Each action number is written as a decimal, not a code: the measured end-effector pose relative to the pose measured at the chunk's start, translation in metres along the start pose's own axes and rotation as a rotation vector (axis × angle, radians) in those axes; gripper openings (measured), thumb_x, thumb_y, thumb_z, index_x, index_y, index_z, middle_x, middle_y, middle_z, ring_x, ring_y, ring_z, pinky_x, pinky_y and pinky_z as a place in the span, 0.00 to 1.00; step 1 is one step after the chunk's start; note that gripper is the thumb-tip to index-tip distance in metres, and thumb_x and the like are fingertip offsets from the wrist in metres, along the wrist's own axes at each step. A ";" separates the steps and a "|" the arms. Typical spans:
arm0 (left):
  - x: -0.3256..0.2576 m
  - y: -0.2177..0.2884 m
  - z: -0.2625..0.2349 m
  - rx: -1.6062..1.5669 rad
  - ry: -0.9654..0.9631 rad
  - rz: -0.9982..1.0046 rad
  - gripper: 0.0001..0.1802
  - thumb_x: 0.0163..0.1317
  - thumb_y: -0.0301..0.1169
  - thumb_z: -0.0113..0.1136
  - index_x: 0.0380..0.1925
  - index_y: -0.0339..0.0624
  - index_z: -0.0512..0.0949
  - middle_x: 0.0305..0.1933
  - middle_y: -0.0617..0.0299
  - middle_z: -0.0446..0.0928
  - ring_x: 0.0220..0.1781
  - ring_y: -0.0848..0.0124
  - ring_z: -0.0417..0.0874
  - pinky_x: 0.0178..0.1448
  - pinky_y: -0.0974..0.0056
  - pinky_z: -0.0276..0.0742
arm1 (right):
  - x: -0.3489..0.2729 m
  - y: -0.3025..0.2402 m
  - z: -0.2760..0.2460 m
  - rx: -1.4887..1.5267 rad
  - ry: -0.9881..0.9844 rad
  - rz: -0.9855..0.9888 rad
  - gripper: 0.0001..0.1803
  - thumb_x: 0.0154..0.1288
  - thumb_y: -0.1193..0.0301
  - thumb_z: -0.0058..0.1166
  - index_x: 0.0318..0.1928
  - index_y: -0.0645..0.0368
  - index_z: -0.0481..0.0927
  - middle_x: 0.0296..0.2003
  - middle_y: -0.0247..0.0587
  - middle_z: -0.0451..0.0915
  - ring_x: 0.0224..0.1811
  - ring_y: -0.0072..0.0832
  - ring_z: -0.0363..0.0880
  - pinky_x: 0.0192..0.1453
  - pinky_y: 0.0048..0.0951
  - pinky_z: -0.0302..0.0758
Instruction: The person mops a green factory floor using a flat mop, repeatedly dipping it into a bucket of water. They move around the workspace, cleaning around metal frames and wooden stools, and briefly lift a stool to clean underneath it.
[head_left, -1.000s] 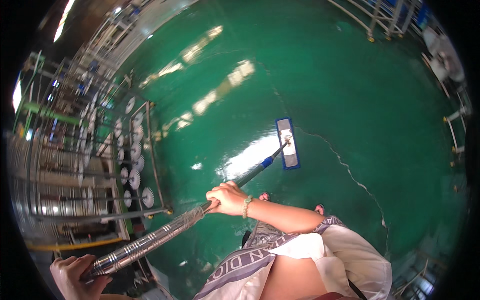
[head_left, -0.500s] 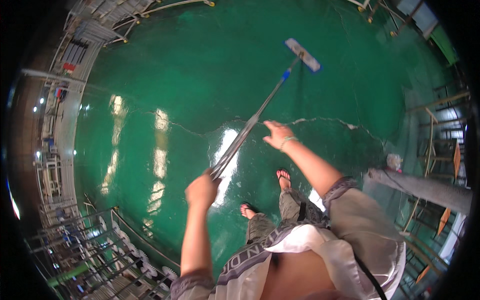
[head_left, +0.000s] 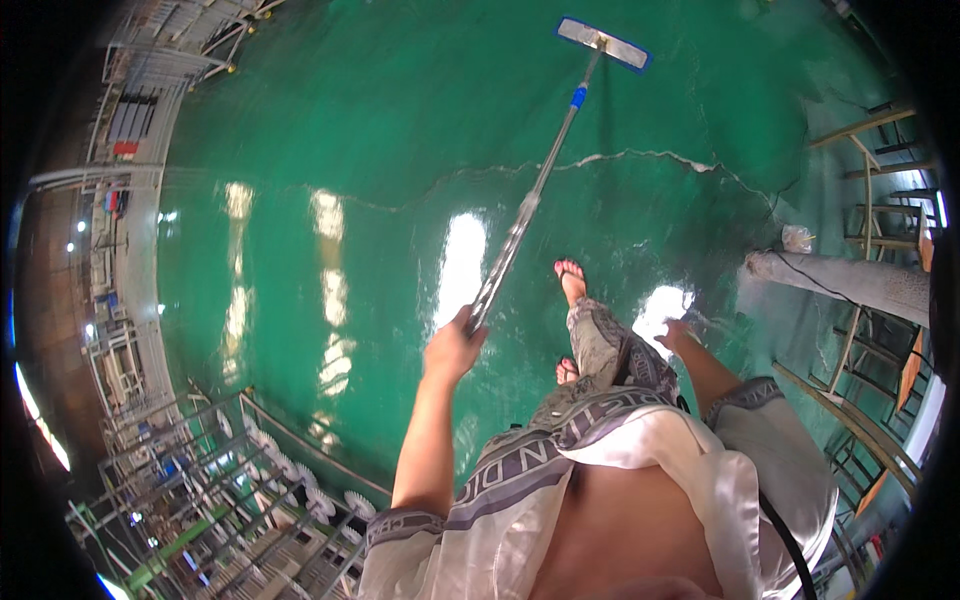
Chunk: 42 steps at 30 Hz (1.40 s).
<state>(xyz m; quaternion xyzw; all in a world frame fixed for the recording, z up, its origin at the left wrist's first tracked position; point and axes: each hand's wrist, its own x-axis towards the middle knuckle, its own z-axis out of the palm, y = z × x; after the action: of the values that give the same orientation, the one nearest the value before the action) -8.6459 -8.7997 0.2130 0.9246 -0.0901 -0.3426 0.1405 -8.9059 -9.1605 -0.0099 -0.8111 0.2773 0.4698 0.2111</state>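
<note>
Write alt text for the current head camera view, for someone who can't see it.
A person's left hand grips a long mop handle whose flat, blue-edged head rests on a glossy, cracked green floor; the right hand holds nothing. A metal rack stands at the lower left.

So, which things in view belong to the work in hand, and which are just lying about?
In use:
- mop pole, held in the left hand
- flat mop head, blue-edged, at the pole's far end

Just around:
- metal rack, lower left
- white toothed discs on it
- grey cylinder, right
- wooden frame, far right
</note>
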 end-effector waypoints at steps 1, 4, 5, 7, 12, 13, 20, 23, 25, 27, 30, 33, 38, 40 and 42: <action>-0.037 -0.023 -0.006 0.007 0.006 -0.028 0.28 0.54 0.43 0.59 0.56 0.51 0.69 0.40 0.53 0.80 0.45 0.54 0.79 0.48 0.54 0.73 | 0.002 -0.018 0.002 0.180 0.099 -0.083 0.37 0.49 0.53 0.60 0.60 0.52 0.66 0.58 0.51 0.68 0.62 0.45 0.65 0.66 0.39 0.61; -0.158 -0.100 -0.029 -0.104 0.023 -0.203 0.29 0.51 0.41 0.64 0.55 0.50 0.71 0.44 0.53 0.79 0.48 0.59 0.80 0.52 0.60 0.73 | -0.033 -0.141 -0.040 0.318 0.408 -0.410 0.40 0.50 0.59 0.62 0.62 0.52 0.60 0.58 0.52 0.67 0.59 0.48 0.66 0.62 0.40 0.65; -0.203 -0.125 -0.039 -0.147 0.101 -0.253 0.30 0.49 0.36 0.67 0.54 0.46 0.72 0.45 0.53 0.79 0.48 0.65 0.81 0.51 0.64 0.73 | -0.052 -0.178 -0.054 0.222 0.482 -0.629 0.43 0.46 0.62 0.66 0.62 0.52 0.59 0.58 0.53 0.66 0.59 0.47 0.66 0.62 0.39 0.65; -0.288 -0.117 -0.083 -0.298 0.088 -0.328 0.28 0.48 0.26 0.67 0.52 0.35 0.72 0.41 0.56 0.81 0.41 0.78 0.78 0.46 0.69 0.73 | -0.090 -0.246 -0.058 0.270 0.703 -0.845 0.48 0.36 0.67 0.71 0.62 0.53 0.60 0.59 0.49 0.63 0.61 0.45 0.64 0.63 0.40 0.63; -0.514 -0.100 -0.148 -0.244 0.216 -0.648 0.28 0.38 0.18 0.65 0.46 0.27 0.75 0.33 0.63 0.78 0.35 0.79 0.74 0.41 0.71 0.72 | -0.181 -0.356 -0.005 -0.085 0.412 -1.357 0.34 0.31 0.59 0.72 0.46 0.46 0.75 0.52 0.40 0.70 0.59 0.40 0.65 0.60 0.50 0.60; -0.546 -0.104 -0.159 -0.209 0.244 -0.695 0.29 0.35 0.19 0.66 0.44 0.24 0.75 0.35 0.61 0.79 0.36 0.77 0.75 0.43 0.71 0.72 | -0.186 -0.361 0.011 -0.261 0.163 -1.378 0.28 0.33 0.57 0.71 0.40 0.46 0.78 0.48 0.37 0.74 0.57 0.38 0.67 0.60 0.50 0.60; -0.580 -0.006 -0.151 -0.288 0.035 -1.032 0.26 0.46 0.23 0.66 0.49 0.28 0.73 0.37 0.59 0.77 0.35 0.74 0.74 0.37 0.70 0.70 | -0.197 -0.287 0.090 -0.024 0.057 -1.435 0.09 0.46 0.60 0.61 0.23 0.47 0.75 0.25 0.31 0.77 0.40 0.33 0.76 0.47 0.39 0.66; -0.568 0.008 -0.134 -0.248 -0.061 -0.855 0.26 0.50 0.27 0.65 0.50 0.31 0.74 0.38 0.56 0.80 0.34 0.72 0.77 0.36 0.67 0.72 | -0.180 -0.235 0.058 0.030 0.153 -1.413 0.06 0.47 0.64 0.57 0.22 0.49 0.75 0.24 0.32 0.76 0.36 0.33 0.77 0.43 0.39 0.68; -0.545 0.011 -0.106 -0.588 0.147 -0.817 0.31 0.32 0.18 0.66 0.45 0.24 0.75 0.35 0.60 0.79 0.37 0.75 0.77 0.44 0.70 0.73 | -0.161 -0.199 0.032 0.047 0.221 -1.373 0.04 0.46 0.67 0.58 0.22 0.49 0.76 0.24 0.34 0.77 0.36 0.34 0.78 0.43 0.38 0.69; -0.505 0.020 -0.081 -0.411 0.062 -0.649 0.26 0.39 0.17 0.64 0.45 0.29 0.76 0.30 0.63 0.79 0.34 0.81 0.75 0.38 0.72 0.72 | -0.124 -0.162 0.013 0.055 0.371 -1.350 0.05 0.44 0.68 0.59 0.20 0.50 0.76 0.23 0.36 0.77 0.34 0.36 0.77 0.44 0.39 0.69; -0.384 0.019 -0.024 -0.390 0.054 -0.475 0.27 0.37 0.20 0.66 0.45 0.35 0.78 0.33 0.58 0.82 0.35 0.78 0.79 0.39 0.71 0.74 | -0.060 -0.085 -0.043 -0.011 0.541 -1.086 0.07 0.41 0.67 0.60 0.19 0.52 0.75 0.24 0.38 0.77 0.35 0.38 0.76 0.42 0.39 0.70; -0.297 0.077 0.028 -0.102 0.029 -0.309 0.24 0.40 0.28 0.68 0.44 0.51 0.80 0.36 0.57 0.82 0.34 0.67 0.84 0.40 0.66 0.76 | -0.002 -0.010 -0.078 -0.139 0.780 -0.845 0.17 0.45 0.62 0.62 0.35 0.55 0.75 0.43 0.45 0.72 0.52 0.43 0.67 0.56 0.38 0.69; -0.274 0.158 0.079 0.199 0.110 0.033 0.28 0.45 0.35 0.67 0.50 0.62 0.76 0.24 0.63 0.76 0.26 0.60 0.79 0.31 0.56 0.74 | 0.012 0.058 -0.115 -0.102 0.402 -0.126 0.31 0.55 0.59 0.57 0.59 0.48 0.64 0.71 0.40 0.43 0.72 0.40 0.44 0.69 0.50 0.52; -0.290 0.151 0.080 0.246 0.137 0.048 0.28 0.44 0.35 0.67 0.50 0.62 0.76 0.24 0.63 0.76 0.26 0.60 0.79 0.31 0.57 0.74 | 0.001 0.065 -0.098 -0.074 0.424 -0.124 0.33 0.54 0.58 0.58 0.60 0.47 0.63 0.71 0.40 0.43 0.72 0.40 0.44 0.70 0.50 0.50; -0.316 0.131 0.078 0.284 0.152 0.054 0.28 0.43 0.34 0.67 0.50 0.62 0.77 0.24 0.62 0.76 0.25 0.61 0.79 0.32 0.59 0.74 | -0.020 0.050 -0.065 -0.036 0.460 -0.172 0.35 0.52 0.58 0.59 0.61 0.47 0.63 0.71 0.40 0.43 0.72 0.40 0.44 0.70 0.51 0.50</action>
<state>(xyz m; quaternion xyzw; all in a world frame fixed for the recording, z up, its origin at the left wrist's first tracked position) -8.9433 -8.8561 0.3906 0.9557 -0.1515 -0.2514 0.0237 -8.9041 -9.2323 0.0344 -0.9209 0.2394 0.2581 0.1673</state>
